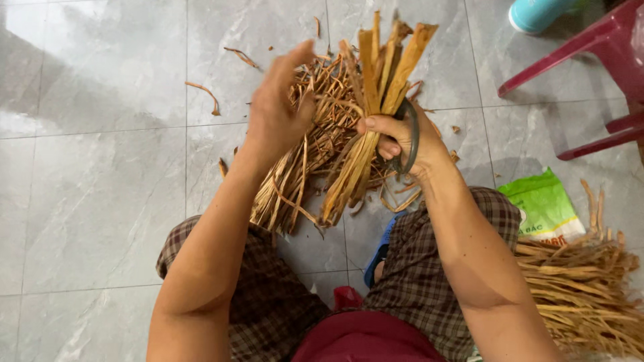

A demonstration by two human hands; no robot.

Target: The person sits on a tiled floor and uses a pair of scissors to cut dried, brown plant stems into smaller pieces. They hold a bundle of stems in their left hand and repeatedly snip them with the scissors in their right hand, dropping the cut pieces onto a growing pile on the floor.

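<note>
My right hand (396,137) grips a bunch of long tan bark strips (386,67) that point up and away from me, and a dark curved blade (410,137) loops around the same fingers. My left hand (278,107) is raised beside it, fingers together, touching the top of a loose pile of thin dry strips (305,167) on the grey tiled floor (100,167). Both forearms reach out over my knees in checked trousers (429,261).
A second heap of dry strips (580,288) lies at my right on the floor, next to a green and white plastic bag (543,208). A dark red plastic chair (604,53) stands at the upper right, with a teal object (537,13) behind it. Small scraps (204,94) dot the tiles.
</note>
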